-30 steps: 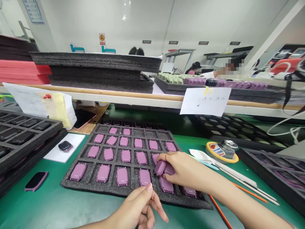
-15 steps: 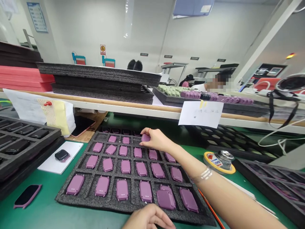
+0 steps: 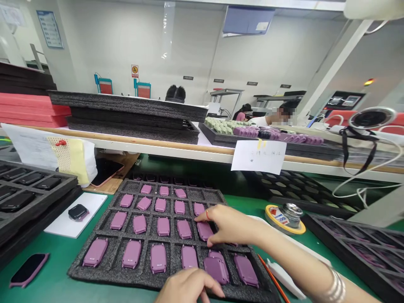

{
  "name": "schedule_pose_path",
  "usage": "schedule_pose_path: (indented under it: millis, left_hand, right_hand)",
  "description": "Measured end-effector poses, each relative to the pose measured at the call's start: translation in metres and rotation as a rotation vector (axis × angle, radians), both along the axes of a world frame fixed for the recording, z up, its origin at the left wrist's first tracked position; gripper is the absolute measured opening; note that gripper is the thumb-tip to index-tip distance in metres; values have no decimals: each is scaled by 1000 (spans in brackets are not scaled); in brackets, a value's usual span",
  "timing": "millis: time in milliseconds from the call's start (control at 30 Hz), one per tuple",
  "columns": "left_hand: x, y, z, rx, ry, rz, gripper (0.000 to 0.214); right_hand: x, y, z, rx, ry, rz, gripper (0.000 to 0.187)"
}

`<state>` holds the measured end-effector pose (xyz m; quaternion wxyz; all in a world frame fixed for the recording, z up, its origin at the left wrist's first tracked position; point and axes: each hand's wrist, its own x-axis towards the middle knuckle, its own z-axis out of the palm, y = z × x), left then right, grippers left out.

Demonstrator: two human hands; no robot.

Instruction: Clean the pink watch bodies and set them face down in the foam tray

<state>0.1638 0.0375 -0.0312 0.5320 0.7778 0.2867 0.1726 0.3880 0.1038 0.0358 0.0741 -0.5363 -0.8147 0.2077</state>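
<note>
A black foam tray [image 3: 173, 237] lies before me, with purple watch cases [image 3: 163, 226] in most of its compartments. My right hand [image 3: 221, 223] is over the right side of the tray. Its thumb and fingers are apart, on either side of one watch case [image 3: 205, 230] that sits in its compartment. My left hand [image 3: 189, 286] is at the tray's front edge, fingers loosely bent and apart, holding nothing visible. Beside its fingertips, two stacked purple cases [image 3: 216, 269] share one front compartment. Part of the tray's right side is hidden by my right hand.
A purple-framed watch [image 3: 30, 269] lies at the left, near a dark watch [image 3: 78, 211] on a white pad [image 3: 75, 225]. To the right are a tape roll [image 3: 285, 219], an orange stick [image 3: 273, 277] and another tray [image 3: 360, 248]. A shelf [image 3: 151, 147] crosses behind.
The watch case that was in my right hand now lies in a back-row compartment. My right hand has come nearer to me, and my left hand's fingers have shifted over the tray's front edge.
</note>
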Motion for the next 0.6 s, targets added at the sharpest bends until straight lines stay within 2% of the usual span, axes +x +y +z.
schedule_pose_path:
  millis: [67, 100, 200, 333, 400, 500, 600]
  left_hand:
    - [4, 6, 4, 305, 17, 25, 38]
    - [8, 10, 7, 390, 42, 35, 47]
    - [24, 17, 13, 450, 181, 13, 64]
    - [38, 24, 29, 506, 318, -49, 55]
    - [43, 36, 41, 516, 285, 8, 50]
    - [56, 75, 58, 555, 238, 226, 37]
    - [79, 123, 59, 564, 300, 393, 25]
  right_hand:
    - [4, -11, -6, 8, 29, -20, 62]
    - [7, -12, -9, 9, 56, -30, 62]
    - [22, 6, -14, 28, 153, -82, 56]
    - [48, 45, -20, 160, 222, -224, 40]
    - [55, 53, -19, 190, 241, -265, 33]
    - [58, 33, 1, 251, 318, -304, 33]
    - [61, -20, 39, 404, 450, -349, 43]
